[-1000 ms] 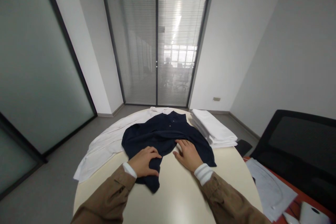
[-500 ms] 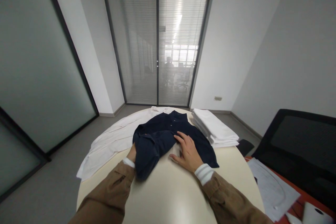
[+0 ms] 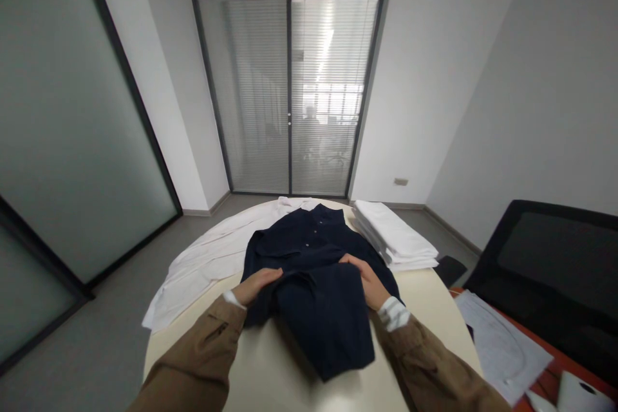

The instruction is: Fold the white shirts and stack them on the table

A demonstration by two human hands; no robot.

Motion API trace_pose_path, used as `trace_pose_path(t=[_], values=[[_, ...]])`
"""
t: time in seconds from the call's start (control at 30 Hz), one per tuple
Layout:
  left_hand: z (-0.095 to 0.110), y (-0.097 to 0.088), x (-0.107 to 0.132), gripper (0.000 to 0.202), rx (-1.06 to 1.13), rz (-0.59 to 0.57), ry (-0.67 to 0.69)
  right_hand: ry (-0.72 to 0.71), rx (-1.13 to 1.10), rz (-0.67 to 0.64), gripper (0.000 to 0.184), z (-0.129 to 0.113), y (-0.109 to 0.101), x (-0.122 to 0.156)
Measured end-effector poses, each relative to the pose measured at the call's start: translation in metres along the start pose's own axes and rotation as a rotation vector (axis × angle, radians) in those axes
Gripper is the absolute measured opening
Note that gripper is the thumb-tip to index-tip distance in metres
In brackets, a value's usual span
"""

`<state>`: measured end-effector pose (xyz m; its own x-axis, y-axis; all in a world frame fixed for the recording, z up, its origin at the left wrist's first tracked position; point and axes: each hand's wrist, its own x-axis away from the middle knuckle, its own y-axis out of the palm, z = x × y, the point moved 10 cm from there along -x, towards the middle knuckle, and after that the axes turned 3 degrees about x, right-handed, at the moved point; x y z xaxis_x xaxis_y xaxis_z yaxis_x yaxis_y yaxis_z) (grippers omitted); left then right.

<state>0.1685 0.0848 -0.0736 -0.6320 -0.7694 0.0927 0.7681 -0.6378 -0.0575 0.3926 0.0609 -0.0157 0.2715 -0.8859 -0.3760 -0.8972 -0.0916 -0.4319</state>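
Note:
A dark navy buttoned shirt lies on the round cream table, its collar pointing away from me. Its near part is lifted and hangs toward me in a loose flap. My left hand grips the cloth at the left, thumb on top and fingers hidden beneath. At the right, my right hand is closed round the other side of the lifted cloth, most of its fingers behind the fabric.
A white garment is spread along the table's left edge. Folded white cloths are stacked at the back right. To the right stand a black mesh chair and a red surface with a clear plastic bag.
My right hand has taken hold of the navy shirt. The near part of the cloth has been raised and swung to the right, and my left hand has come out from under it.

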Motion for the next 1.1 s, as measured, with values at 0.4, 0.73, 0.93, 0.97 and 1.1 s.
trace_pose_path(t=[0.4, 0.73, 0.93, 0.97, 1.1], values=[[0.003, 0.022, 0.052, 0.054, -0.365, -0.362, -0.499, 0.475, -0.292, -1.015, 0.078, 0.008, 0.037, 0.088], [-0.021, -0.079, 0.052, 0.056, -0.777, -0.047, -0.715, 0.214, 0.086, -0.527, 0.048, -0.009, 0.002, 0.038], [0.027, -0.095, 0.022, 0.028, -1.213, 0.248, -0.334, 0.170, 0.390, -0.589, 0.095, 0.001, 0.026, 0.037], [0.040, -0.090, 0.013, 0.026, -1.265, 0.293, -0.212, 0.171, 0.425, -0.595, 0.097, 0.003, 0.029, 0.037], [0.068, -0.071, -0.018, 0.051, -1.381, 0.365, 0.134, 0.151, 0.500, -0.604, 0.095, 0.009, 0.039, 0.036]])
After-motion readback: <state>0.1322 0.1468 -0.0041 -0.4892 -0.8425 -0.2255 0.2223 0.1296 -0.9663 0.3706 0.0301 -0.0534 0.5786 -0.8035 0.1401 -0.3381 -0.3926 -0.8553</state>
